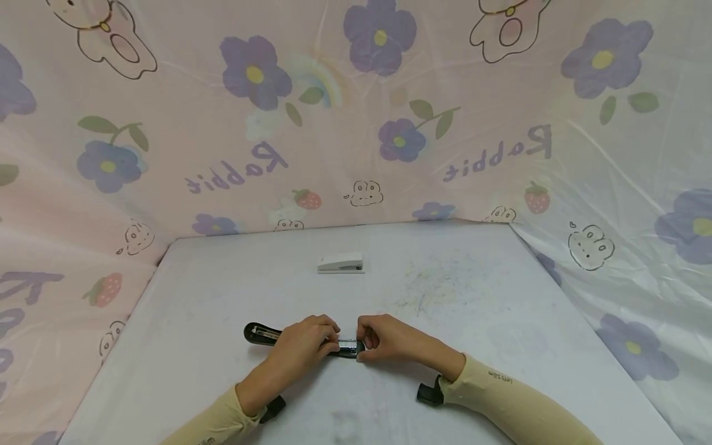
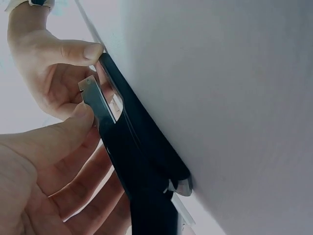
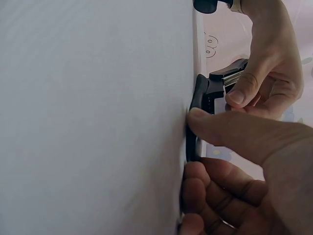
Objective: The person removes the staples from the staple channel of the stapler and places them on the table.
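A black stapler point(image 1: 258, 334) lies spread open on the white table, its top arm swung back to the left. My left hand point(image 1: 303, 343) holds it around the middle, thumb and fingers pinching the metal staple rail point(image 2: 98, 100), which stands raised from the base in the left wrist view. With thumb and curled fingers, my right hand point(image 1: 392, 339) grips the right end of the black base point(image 3: 192, 139), close to the tabletop. Part of the stapler's middle is hidden behind the left hand in the head view.
A white stapler point(image 1: 341, 264) sits farther back on the white table point(image 1: 211, 278), behind the hands. Faint coloured marks point(image 1: 439, 281) spot the tabletop at the right. Printed curtains point(image 1: 334, 123) hang along the back and sides.
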`<state>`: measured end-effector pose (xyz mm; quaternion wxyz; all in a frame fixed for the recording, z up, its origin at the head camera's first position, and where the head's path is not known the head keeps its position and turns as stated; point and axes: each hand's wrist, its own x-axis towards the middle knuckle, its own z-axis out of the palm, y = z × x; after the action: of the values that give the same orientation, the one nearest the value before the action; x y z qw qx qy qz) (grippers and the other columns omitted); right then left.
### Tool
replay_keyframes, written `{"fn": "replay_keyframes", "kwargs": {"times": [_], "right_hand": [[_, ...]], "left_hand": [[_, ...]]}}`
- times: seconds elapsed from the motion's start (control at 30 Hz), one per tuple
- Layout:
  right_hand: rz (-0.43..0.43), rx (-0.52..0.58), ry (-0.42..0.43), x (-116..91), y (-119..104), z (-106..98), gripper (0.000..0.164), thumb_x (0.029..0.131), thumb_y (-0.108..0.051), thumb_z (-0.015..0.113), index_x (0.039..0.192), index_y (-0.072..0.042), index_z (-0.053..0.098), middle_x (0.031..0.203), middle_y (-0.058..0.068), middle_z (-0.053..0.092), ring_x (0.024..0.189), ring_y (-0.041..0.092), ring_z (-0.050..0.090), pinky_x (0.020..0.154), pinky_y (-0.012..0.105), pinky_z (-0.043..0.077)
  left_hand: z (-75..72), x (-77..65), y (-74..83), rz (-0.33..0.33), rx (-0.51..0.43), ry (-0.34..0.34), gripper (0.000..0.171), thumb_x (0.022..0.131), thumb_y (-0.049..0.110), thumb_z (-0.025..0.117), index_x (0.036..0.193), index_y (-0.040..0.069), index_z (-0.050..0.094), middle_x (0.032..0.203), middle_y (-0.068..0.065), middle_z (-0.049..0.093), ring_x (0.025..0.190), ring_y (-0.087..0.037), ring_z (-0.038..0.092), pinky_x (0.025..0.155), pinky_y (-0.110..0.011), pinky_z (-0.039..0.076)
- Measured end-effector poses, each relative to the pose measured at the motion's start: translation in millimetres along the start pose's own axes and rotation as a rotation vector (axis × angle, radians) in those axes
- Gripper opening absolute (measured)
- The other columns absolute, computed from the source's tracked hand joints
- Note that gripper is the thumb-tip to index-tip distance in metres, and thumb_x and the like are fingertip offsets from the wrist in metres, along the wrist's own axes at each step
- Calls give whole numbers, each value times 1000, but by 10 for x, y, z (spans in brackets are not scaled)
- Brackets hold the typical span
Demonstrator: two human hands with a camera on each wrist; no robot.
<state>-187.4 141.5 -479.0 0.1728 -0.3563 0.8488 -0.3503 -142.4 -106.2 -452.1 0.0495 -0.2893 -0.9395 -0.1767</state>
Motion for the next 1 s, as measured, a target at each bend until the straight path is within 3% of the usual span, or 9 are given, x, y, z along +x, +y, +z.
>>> {"fn": "replay_keyframes", "kwargs": {"times": [0.37, 0.67, 1.0], "right_hand": [[-1, 0, -2, -9, -13, -15, 26, 91, -17, 88, 99, -17, 63, 82, -5, 63, 69, 0, 51, 66, 21, 46], [-11, 2, -9, -7, -24, -28, 26, 91, -17, 88, 99, -14, 64, 81, -4, 62, 68, 0, 51, 66, 21, 46], [14, 6, -10, -9, -23, -12, 26, 91, -19, 88, 99, -17, 63, 81, -6, 62, 69, 0, 51, 67, 21, 45]], "left_hand": [[9, 19, -1, -30, -9, 14, 10, 90, 23, 88, 86, 22, 79, 109, 9, 76, 101, -16, 71, 78, -38, 60], [32, 22, -23, -45, -32, 29, 20, 89, 27, 89, 86, 29, 69, 98, 13, 73, 85, -8, 64, 67, -30, 52], [10, 65, -66, -66, -136, -2, 16, 90, 28, 87, 95, 28, 72, 95, 12, 74, 90, -12, 70, 71, -32, 54]]}}
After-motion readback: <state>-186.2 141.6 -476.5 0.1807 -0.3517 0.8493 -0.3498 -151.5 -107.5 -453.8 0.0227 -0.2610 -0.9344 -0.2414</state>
